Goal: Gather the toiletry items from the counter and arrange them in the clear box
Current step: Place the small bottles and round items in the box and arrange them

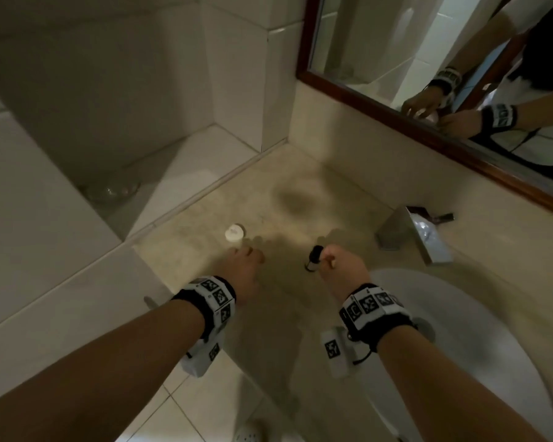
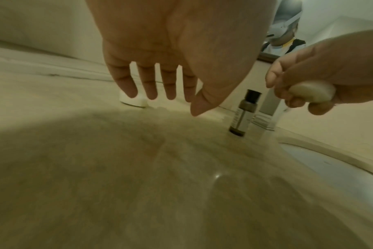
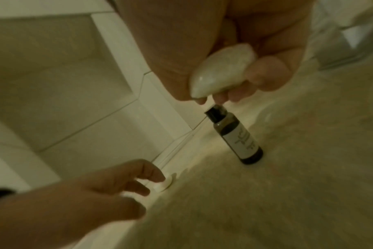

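A small white round jar (image 1: 234, 233) stands on the beige counter (image 1: 288, 199) near its left edge. My left hand (image 1: 247, 254) hovers just short of it, fingers straight and spread, holding nothing; the left wrist view shows the jar (image 2: 132, 101) behind the fingertips. My right hand (image 1: 328, 259) grips a white oval soap bar (image 3: 219, 72). Its fingertips are right above the black cap of a small dark bottle (image 3: 237, 137) with a pale label, which stands upright on the counter (image 2: 243, 112). I cannot tell whether they touch the cap. No clear box is in view.
A chrome faucet (image 1: 423, 236) stands at the right, above the white sink basin (image 1: 479, 346). A wood-framed mirror (image 1: 396, 100) hangs on the back wall. A lower tiled ledge (image 1: 205, 161) with a glass dish (image 1: 114, 190) lies to the left.
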The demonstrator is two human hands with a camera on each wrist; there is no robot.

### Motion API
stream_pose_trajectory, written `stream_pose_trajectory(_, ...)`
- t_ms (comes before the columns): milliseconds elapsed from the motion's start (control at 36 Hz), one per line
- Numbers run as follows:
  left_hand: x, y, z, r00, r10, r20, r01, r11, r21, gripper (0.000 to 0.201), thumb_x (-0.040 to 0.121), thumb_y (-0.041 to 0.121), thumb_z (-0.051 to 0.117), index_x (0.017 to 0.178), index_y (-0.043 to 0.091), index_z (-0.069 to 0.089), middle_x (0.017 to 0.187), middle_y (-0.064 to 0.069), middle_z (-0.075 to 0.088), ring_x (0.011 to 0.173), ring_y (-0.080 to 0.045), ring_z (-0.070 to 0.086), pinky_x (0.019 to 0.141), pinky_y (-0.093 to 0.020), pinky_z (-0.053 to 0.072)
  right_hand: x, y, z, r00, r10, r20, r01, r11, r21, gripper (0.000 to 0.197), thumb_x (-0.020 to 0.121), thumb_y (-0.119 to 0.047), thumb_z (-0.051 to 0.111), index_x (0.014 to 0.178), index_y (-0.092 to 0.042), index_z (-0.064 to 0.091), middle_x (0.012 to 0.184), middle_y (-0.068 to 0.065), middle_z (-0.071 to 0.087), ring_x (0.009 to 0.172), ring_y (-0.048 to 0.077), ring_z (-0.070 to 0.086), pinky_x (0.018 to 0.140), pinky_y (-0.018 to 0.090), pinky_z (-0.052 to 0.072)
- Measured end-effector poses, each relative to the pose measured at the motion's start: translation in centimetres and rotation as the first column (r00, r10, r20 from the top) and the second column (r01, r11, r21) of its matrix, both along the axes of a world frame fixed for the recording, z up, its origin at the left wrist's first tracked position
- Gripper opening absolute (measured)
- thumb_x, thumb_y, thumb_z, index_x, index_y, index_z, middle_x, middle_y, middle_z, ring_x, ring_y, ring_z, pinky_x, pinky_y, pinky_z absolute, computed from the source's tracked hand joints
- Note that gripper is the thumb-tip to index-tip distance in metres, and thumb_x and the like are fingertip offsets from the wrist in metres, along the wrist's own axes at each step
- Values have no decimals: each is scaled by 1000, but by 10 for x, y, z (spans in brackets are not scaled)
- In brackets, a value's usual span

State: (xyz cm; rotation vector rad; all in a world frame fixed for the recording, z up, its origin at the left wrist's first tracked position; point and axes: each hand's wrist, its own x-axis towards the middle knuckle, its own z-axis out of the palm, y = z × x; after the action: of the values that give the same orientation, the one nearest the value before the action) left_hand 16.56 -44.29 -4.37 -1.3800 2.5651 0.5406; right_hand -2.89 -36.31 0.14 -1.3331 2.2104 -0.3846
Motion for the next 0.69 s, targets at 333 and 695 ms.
stream_pose_trajectory(333,-13,-72,6,982,172,73,-177,982,70,70,89,11,49,149,32,19,159,-6,9,139,-36,23,112,-42,33,-4,-31,-6,999,40,-19,-35,976,216,62,91,-27,58,145,-26,25,118,14,63,103,30,62,81,35,54)
stream_pose_trajectory(695,-44,-48,-10,991,122,63,-132,970,205,39,94,34,54,125,12,46,127,-15,47,111,-35,52,93,-41,44,-16,-25,-14,997,72,-37,-67,990,127,26,93,-25,54,116,-14,52,110,12,62,98,31,60,79,35,51)
